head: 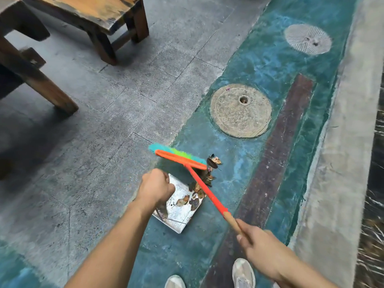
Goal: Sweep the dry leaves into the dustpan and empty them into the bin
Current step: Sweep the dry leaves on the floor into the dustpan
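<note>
Dustpan (178, 213), metal, lies on teal floor with several dry leaves (192, 199) inside; more are piled at its far edge by the broom (180, 157) head. Left hand (155, 187) is fisted at the pan's near-left side, handle hidden; right hand (257, 246) grips the broom stick.

Left of the square metal dustpan (176, 210) the grey paved floor (116, 113) lies bare and open to reach. Further up and left, the dark legs of a worn wooden bench (99, 15) and a slanted brown timber leg (39, 84) close off that side. Ahead of the dustpan's mouth, the orange broom with blue-green bristles (178, 156) bars the way, with a clump of dry brown leaves (209, 171) beside it. Beyond, a round stone disc (241, 111) sits flush in the teal painted strip (259, 59). On the right a pale concrete kerb (342, 163) bounds the strip.
</note>
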A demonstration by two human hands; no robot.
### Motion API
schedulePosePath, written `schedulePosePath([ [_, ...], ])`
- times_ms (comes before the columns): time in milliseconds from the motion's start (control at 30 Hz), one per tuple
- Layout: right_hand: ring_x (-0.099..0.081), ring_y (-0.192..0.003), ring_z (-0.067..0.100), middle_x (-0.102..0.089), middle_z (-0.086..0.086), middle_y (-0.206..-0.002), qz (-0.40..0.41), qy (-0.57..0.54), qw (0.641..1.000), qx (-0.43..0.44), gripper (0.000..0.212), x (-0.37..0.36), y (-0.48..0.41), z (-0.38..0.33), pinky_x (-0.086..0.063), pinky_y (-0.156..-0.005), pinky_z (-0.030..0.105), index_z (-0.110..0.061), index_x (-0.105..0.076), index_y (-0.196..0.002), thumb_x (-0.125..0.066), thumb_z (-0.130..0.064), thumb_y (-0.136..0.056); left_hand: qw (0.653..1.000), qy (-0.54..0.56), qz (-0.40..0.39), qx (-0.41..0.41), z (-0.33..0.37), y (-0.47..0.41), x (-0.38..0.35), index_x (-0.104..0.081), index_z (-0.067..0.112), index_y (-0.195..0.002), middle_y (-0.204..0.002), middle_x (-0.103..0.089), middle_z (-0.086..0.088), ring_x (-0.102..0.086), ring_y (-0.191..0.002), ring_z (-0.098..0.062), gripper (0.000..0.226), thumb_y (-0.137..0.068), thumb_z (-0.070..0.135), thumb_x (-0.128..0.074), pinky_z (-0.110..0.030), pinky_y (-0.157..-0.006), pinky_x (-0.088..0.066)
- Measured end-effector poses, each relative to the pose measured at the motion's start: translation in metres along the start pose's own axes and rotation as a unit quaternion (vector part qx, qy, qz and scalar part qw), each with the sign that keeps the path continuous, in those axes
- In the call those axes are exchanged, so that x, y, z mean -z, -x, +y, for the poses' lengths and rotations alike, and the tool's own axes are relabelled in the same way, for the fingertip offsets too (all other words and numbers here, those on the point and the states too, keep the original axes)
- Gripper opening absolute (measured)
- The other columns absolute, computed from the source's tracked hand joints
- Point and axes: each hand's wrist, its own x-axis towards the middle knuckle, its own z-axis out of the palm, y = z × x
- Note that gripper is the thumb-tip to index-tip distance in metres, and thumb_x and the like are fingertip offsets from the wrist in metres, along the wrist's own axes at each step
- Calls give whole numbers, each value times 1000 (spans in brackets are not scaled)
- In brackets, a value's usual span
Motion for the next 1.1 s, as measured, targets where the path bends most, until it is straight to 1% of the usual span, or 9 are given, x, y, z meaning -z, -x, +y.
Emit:
schedulePosePath([
  [133, -60, -99, 27, -63, 6, -106, 6, 4, 999, -50, 52, -48, -1, -6, -46, -86, 32, -47, -27, -145, -35, -31, -96, 1000, -19, 4, -25, -6, 11, -5, -43, 10, -50, -45, -37, -6, -35, -61, -37, 12, -60, 6, -45, -30, -57, -40],
  [300, -57, -84, 4, -66, -17, -104, -9, -146, 987, -69, 53, -88, 38, -13, -41, -81, 13, -68, -37, -132, -42, -32, -94, 999, -21, 8, -37, -5, 7, -7, -39, 13, -50, -46, -36, -4, -39, -64, -36, 16, -62, 6, -47, -30, -59, -38],
  [467, -43, -57, 15, -53, 1, -70, -23, -445, 891, -86, 37, -75, 60, -2, -31, -50, 18, -31, -61, -129, -52, -11, -100, 999, 17, 12, -37, -2, 10, -3, -38, 11, -47, -44, -34, -7, -54, -82, -47, 20, -63, 13, -50, -34, -61, -40],
  [600, -32, -33, 12, -44, 8, -52, -28, -513, 849, -125, 35, -43, 55, 15, -24, -31, 15, -35, -57, -128, -48, -14, -102, 999, 3, 13, -52, -2, 11, 0, -31, 14, -46, -40, -29, -1, -42, -68, -45, 35, -69, 9, -57, -34, -59, -36],
  [667, -30, -29, 11, -40, 0, -49, -4, -443, 890, -104, 36, -33, 46, 23, -24, -29, 15, -41, -52, -133, -46, -22, -103, 998, -5, 16, -55, -2, 11, 0, -30, 14, -46, -41, -28, 2, -26, -57, -32, 31, -66, 4, -52, -32, -56, -33],
  [767, -49, -41, 8, -58, -4, -69, 54, -182, 980, -58, 42, -35, 20, 34, -38, -38, 18, -45, -42, -142, -43, -35, -101, 998, -23, 27, -57, -1, 11, -3, -30, 13, -46, -43, -29, -1, -27, -56, -27, 27, -64, 1, -48, -33, -52, -29],
  [933, -64, -81, 17, -67, -2, -96, -27, -128, 990, -41, 41, -69, 7, 24, -48, -75, 26, -42, -47, -137, -43, -35, -96, 998, -30, 38, -51, -2, 10, -8, -31, 14, -47, -44, -29, 2, -36, -65, -41, 28, -64, 1, -48, -31, -54, -32],
  [1000, -59, -67, 13, -59, -9, -79, -81, -255, 962, -47, 41, -76, 24, 25, -46, -66, 23, -44, -53, -135, -49, -33, -95, 997, -38, 40, -51, -1, 9, -9, -31, 14, -49, -45, -29, 2, -39, -71, -42, 26, -65, 2, -47, -31, -56, -33],
  [1100, -40, -51, 10, -55, -3, -82, -131, -515, 846, -37, 43, -71, 46, 35, -35, -51, 19, -35, -63, -129, -45, -9, -101, 997, -32, 30, -58, 0, 6, -5, -31, 13, -45, -41, -27, 4, -27, -57, -36, 26, -63, 1, -45, -32, -51, -30],
])
